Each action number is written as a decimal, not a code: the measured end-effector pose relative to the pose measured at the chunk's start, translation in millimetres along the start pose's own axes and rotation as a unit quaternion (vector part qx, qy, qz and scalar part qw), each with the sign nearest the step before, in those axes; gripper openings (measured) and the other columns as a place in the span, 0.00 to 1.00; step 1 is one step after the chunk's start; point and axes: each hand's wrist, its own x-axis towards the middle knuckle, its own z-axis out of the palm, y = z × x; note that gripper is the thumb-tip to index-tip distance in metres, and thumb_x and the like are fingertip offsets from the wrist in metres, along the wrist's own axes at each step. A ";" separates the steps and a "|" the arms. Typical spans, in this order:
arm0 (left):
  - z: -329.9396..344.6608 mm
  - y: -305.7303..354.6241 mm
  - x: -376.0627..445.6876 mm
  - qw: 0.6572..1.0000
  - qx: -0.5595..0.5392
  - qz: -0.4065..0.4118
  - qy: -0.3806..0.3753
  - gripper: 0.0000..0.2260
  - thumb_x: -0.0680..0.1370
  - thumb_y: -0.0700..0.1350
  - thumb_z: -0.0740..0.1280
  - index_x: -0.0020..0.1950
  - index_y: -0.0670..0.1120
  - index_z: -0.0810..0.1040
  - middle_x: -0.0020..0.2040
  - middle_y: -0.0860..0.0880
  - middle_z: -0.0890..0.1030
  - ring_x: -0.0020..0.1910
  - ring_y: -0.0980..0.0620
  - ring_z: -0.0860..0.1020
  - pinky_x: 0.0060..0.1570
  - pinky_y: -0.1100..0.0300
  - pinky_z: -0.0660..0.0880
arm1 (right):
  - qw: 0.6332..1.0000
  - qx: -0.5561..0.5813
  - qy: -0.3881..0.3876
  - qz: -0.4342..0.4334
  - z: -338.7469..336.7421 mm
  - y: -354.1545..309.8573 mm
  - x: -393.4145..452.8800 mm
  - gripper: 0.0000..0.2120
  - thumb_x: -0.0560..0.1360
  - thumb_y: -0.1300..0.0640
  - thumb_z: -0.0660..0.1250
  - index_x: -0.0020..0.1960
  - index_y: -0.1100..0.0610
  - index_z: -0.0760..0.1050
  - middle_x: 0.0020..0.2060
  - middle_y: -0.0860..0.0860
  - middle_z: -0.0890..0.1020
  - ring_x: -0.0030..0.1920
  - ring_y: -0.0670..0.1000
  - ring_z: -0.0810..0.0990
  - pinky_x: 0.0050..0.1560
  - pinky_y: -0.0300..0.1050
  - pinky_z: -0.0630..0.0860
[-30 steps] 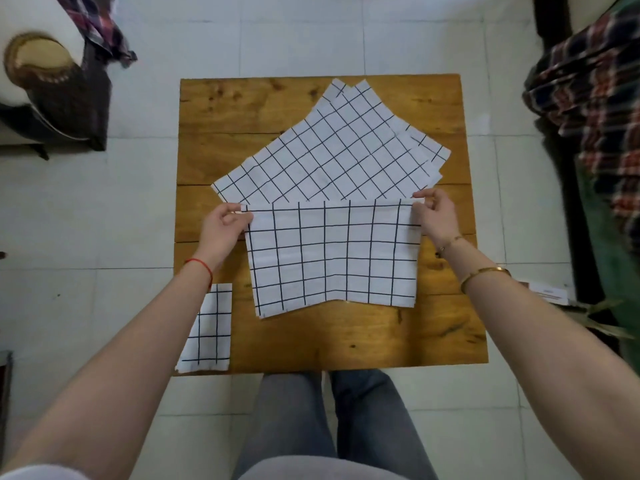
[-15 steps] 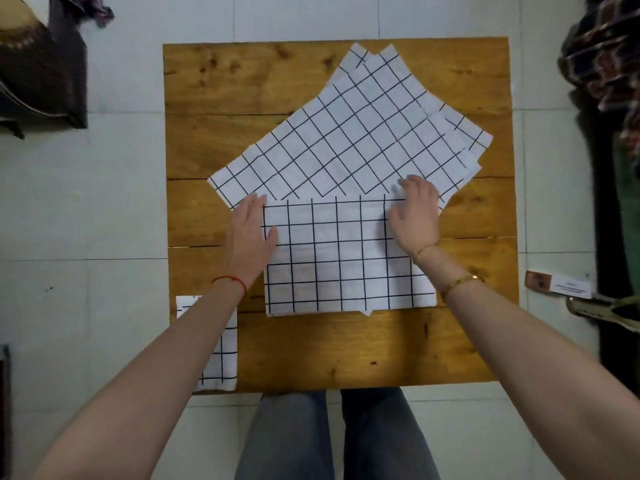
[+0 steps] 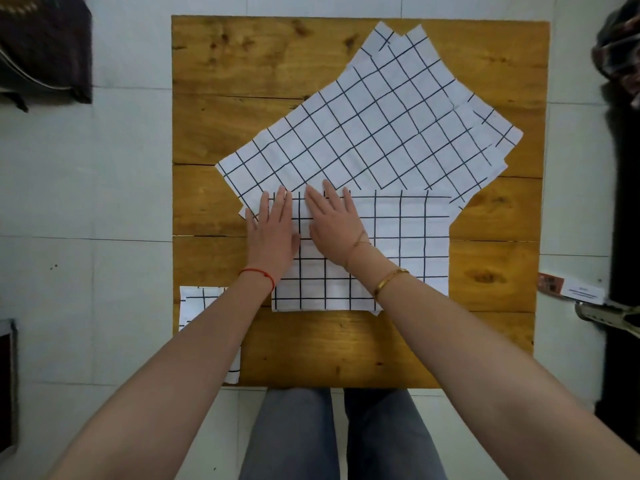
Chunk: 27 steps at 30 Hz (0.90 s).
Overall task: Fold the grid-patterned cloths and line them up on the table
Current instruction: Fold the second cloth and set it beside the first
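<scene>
Both hands are pressed flat on the half-folded grid cloth at the middle of the table.

The fingers (image 3: 277, 206) of the left hand (image 3: 272, 233) are held straight and close together, laid flat on the left part of the folded cloth (image 3: 408, 244); nothing is gripped. The right hand (image 3: 332, 226) is laid just beside it, fingers likewise extended and pressed flat on the same cloth, the two hands nearly touching. The folded cloth is set squarely on the wooden table (image 3: 346, 344), its far edge overlapping the near corner of a stack of unfolded cloths (image 3: 370, 126) that is spread at an angle across the far half. A small folded cloth (image 3: 194, 306) is seen at the near left corner of the table, partly hidden beneath the left forearm. No container is seen on the table.
</scene>
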 end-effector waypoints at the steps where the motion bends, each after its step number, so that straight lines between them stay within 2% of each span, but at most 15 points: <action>1: 0.7 -0.2 -0.3 1.000 0.000 -0.002 -0.001 0.34 0.81 0.50 0.61 0.80 0.46 0.43 0.80 0.48 0.44 0.78 0.44 0.44 0.75 0.39 0.47 | 1.000 -0.008 0.002 -0.001 1.2 1.1 -1.0 0.29 0.81 0.52 0.52 0.78 0.58 0.47 0.78 0.50 0.50 0.77 0.57 0.45 0.75 0.62 0.45; 6: 2.3 -0.6 -0.6 1.000 0.014 -0.013 -0.001 0.35 0.81 0.50 0.61 0.80 0.48 0.42 0.80 0.50 0.43 0.78 0.43 0.43 0.74 0.37 0.48 | 0.999 -0.040 0.014 0.017 2.3 26.3 -17.0 0.28 0.81 0.50 0.51 0.78 0.58 0.49 0.78 0.51 0.52 0.77 0.58 0.45 0.74 0.64 0.45; 9: 2.3 -0.3 0.2 1.000 0.014 -0.018 -0.007 0.36 0.80 0.51 0.61 0.80 0.48 0.41 0.80 0.51 0.42 0.78 0.43 0.43 0.74 0.36 0.49 | 0.997 -0.043 0.016 0.069 6.7 57.6 -39.7 0.28 0.81 0.51 0.51 0.77 0.59 0.52 0.77 0.51 0.56 0.77 0.59 0.49 0.74 0.64 0.47; 12: 2.9 -0.1 0.0 1.000 0.012 -0.022 -0.010 0.36 0.80 0.51 0.62 0.80 0.48 0.42 0.80 0.51 0.42 0.78 0.42 0.43 0.73 0.35 0.50 | 0.988 -0.046 0.016 0.145 11.6 93.9 -66.6 0.28 0.80 0.50 0.49 0.78 0.59 0.50 0.77 0.52 0.55 0.77 0.59 0.48 0.74 0.64 0.48; 16: 1.1 1.2 -0.5 1.000 0.009 -0.023 -0.007 0.36 0.80 0.51 0.63 0.80 0.48 0.44 0.80 0.50 0.44 0.78 0.42 0.43 0.73 0.35 0.50 | 0.971 -0.010 0.027 0.236 12.3 131.7 -91.8 0.28 0.81 0.48 0.47 0.78 0.57 0.48 0.78 0.50 0.52 0.77 0.57 0.44 0.74 0.62 0.43; 23: 1.2 3.2 1.6 0.998 -0.033 -0.044 -0.001 0.36 0.78 0.48 0.67 0.80 0.49 0.49 0.80 0.47 0.47 0.78 0.41 0.44 0.73 0.36 0.49 | 0.959 0.068 0.050 0.271 10.2 142.0 -95.5 0.28 0.81 0.47 0.47 0.78 0.58 0.50 0.78 0.51 0.51 0.77 0.56 0.41 0.75 0.60 0.40; 25: 0.5 1.2 -1.4 0.996 -0.067 -0.047 0.036 0.36 0.76 0.46 0.69 0.79 0.49 0.54 0.79 0.45 0.51 0.78 0.41 0.48 0.73 0.38 0.51 | 0.958 0.081 0.072 0.266 7.7 136.7 -93.3 0.29 0.81 0.47 0.48 0.78 0.59 0.50 0.78 0.51 0.51 0.77 0.56 0.42 0.75 0.59 0.40; 27: -1.0 0.0 -12.2 0.982 -0.133 -0.070 0.114 0.31 0.74 0.42 0.70 0.75 0.47 0.62 0.75 0.43 0.61 0.74 0.42 0.59 0.71 0.43 0.61 | 0.962 0.081 0.104 0.241 6.3 127.9 -92.9 0.28 0.81 0.49 0.50 0.77 0.59 0.51 0.77 0.53 0.53 0.77 0.56 0.45 0.76 0.58 0.43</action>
